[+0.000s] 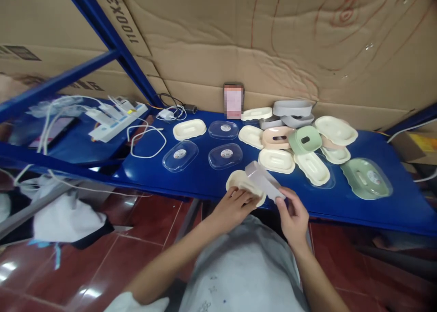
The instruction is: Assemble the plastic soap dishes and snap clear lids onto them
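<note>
The left hand (235,205) holds a cream soap-dish tray (241,183) at the near edge of the blue tabletop (392,203), fingers curled over its near rim, grip closed on the tray. The right hand (293,212) pinches the near end of a pale lilac dish part (264,180), which sits tilted across the cream tray and touches it; that grip is narrow and holds the part between thumb and fingertips.

Judgement on the step in hand: the two pieces appear to be in the act of being fitted together. To do it well, the lilac part should be squared to the tray's oval before pressing, the left hand steadying the tray flat rather than hanging over the edge.

Edges: both pieces sit right at the tabletop's front edge, above a red tiled floor (102,257); a slip would likely drop them there.

Open room: bare blue surface lies just left of the hands, in front of the clear lids (225,156). To the right, a pile of dishes (300,141) and a green dish under a clear cover (365,178) stand near, which narrows room on that side. A white cable (146,143) and power strip (116,121) lie well apart to the left.
</note>
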Demonstrator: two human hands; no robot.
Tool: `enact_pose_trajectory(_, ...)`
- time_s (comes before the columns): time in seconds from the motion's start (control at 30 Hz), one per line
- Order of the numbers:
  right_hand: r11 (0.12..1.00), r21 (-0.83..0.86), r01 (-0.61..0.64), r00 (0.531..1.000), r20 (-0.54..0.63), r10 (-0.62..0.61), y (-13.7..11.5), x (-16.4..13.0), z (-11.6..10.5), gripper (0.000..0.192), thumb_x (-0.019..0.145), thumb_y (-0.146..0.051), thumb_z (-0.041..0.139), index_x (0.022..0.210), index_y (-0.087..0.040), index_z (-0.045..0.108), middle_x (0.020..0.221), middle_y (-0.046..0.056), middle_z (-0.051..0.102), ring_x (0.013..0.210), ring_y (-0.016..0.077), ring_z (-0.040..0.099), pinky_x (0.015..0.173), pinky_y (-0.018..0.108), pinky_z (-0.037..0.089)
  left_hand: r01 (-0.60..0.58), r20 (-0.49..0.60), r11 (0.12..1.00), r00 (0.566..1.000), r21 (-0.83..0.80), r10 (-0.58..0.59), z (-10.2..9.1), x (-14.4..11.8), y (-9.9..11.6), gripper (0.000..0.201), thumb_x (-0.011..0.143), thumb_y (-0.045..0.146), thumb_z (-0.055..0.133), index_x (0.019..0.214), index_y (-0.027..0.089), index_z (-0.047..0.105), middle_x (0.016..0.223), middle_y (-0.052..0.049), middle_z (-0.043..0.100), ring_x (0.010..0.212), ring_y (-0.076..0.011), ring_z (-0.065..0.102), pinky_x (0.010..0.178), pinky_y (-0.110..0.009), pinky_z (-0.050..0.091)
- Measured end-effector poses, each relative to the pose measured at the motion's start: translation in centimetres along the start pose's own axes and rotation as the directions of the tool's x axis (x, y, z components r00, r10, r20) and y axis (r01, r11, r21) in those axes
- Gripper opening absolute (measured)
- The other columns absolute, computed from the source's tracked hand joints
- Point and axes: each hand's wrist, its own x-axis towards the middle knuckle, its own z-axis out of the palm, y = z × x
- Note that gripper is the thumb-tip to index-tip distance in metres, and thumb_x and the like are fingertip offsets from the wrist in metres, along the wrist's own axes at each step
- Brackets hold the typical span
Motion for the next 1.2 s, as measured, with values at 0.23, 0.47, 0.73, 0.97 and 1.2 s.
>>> enact_pose_trajectory(0.23, 0.982, -0.053, 0.183, 0.966, 0.194, -0.170, 0.6, 1.2, -0.6, 0.024, 0.101, -0.019, 0.069, 0.123, -0.027, 0.074, 0.118, 0.009, 0.078, 0.114, 0.0261, 0.072, 0.102, 0.048, 0.060, 0.047, -0.124, 0.992, 0.990, -0.119, -0.061, -1.2, -0.8, -3.0, 0.042, 0.102, 0.026, 0.062, 0.144, 0.023, 0.062, 0.143, -0.016, 0.065, 0.138, -0.0339, 0.058, 0.119, -0.059, 0.043)
enact_pose_trajectory(0.47, 0.955, -0.072, 0.287, 0.927, 0.273, -0.258, 0.5, 2.3, 0.3, 0.026, 0.101, -0.018, 0.069, 0.124, -0.028, 0.072, 0.118, 0.007, 0.079, 0.117, 0.0267, 0.072, 0.110, 0.052, 0.057, 0.278, -0.056, 0.916, 0.950, -0.290, -0.306, -0.8, -2.8, -5.0, 0.066, 0.099, 0.026, 0.068, 0.159, 0.025, 0.043, 0.157, -0.017, 0.054, 0.145, -0.0328, 0.055, 0.119, -0.051, 0.050)
enact_pose_trajectory(0.73, 0.876, -0.149, 0.459, 0.830, 0.422, -0.364, 0.2, 2.6, 0.1, 0.033, 0.101, -0.013, 0.066, 0.132, -0.026, 0.070, 0.123, 0.007, 0.078, 0.120, 0.0245, 0.071, 0.122, 0.056, 0.047, 0.412, -0.122, 0.820, 0.862, -0.398, -0.492, 0.8, -2.2, -4.9, 0.088, 0.091, 0.045, 0.084, 0.163, 0.028, 0.036, 0.149, -0.015, 0.062, 0.140, -0.0361, 0.060, 0.118, -0.057, 0.051)
enact_pose_trajectory(0.97, 0.846, -0.106, 0.522, 0.701, 0.618, -0.355, 0.1, 4.0, 0.7, 0.034, 0.104, -0.012, 0.057, 0.133, -0.024, 0.068, 0.129, 0.005, 0.077, 0.134, 0.0227, 0.066, 0.130, 0.057, 0.041, 0.282, -0.112, 0.872, 0.929, -0.401, -0.352, 0.6, -2.5, -5.6, 0.056, 0.098, 0.032, 0.077, 0.151, 0.034, 0.058, 0.172, -0.011, 0.037, 0.154, -0.0330, 0.049, 0.123, -0.053, 0.051)
enact_pose_trajectory(1.2, 0.802, -0.212, 0.559, 0.725, 0.595, -0.347, 0.8, 3.1, 1.5, 0.029, 0.107, -0.018, 0.058, 0.133, -0.025, 0.069, 0.134, 0.007, 0.075, 0.135, 0.0251, 0.066, 0.124, 0.055, 0.047, 0.252, -0.187, 0.917, 0.929, -0.308, -0.319, -1.8, -2.4, -7.1, 0.044, 0.107, 0.033, 0.063, 0.151, 0.031, 0.057, 0.165, -0.013, 0.049, 0.152, -0.0292, 0.051, 0.121, -0.052, 0.052)
